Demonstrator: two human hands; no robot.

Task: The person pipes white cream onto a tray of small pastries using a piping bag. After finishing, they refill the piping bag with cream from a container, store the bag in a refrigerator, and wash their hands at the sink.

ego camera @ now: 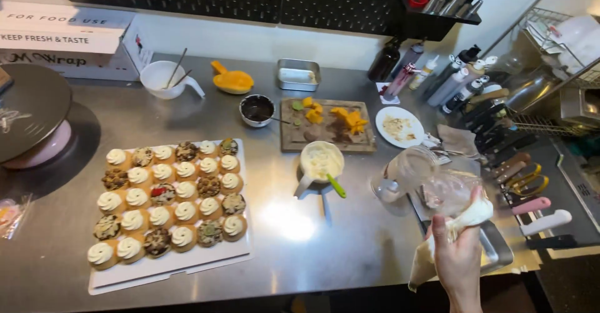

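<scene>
Broadly, stainless steel surface [312, 238], brushed, glare patch near centre. White rectangular tray [181, 266] on my left carries rows of small round tartlets [169, 194], most topped with cream swirls, a few with dark crumb or nut toppings. Black turntable [28, 107] at far left. Wooden cutting board [328, 125] further back holds orange fruit chunks, beside it a small bowl of dark chocolate [257, 109] and a white cup of cream with a green spatula [322, 162].

My right hand [459, 257] is at lower right, fingers wrapped around the twisted top of a soft, cream-filled piping bag [465, 216]; the bag hangs over a metal pan [497, 247] at the surface edge. Left hand not visible.

Risks, as I judge them: grip loosening lets cream back out of the twist; bag's floppy tail could drag over the knife handles [531, 207] nearby; clear glass jar [406, 172] lies tipped close by and could roll.
</scene>
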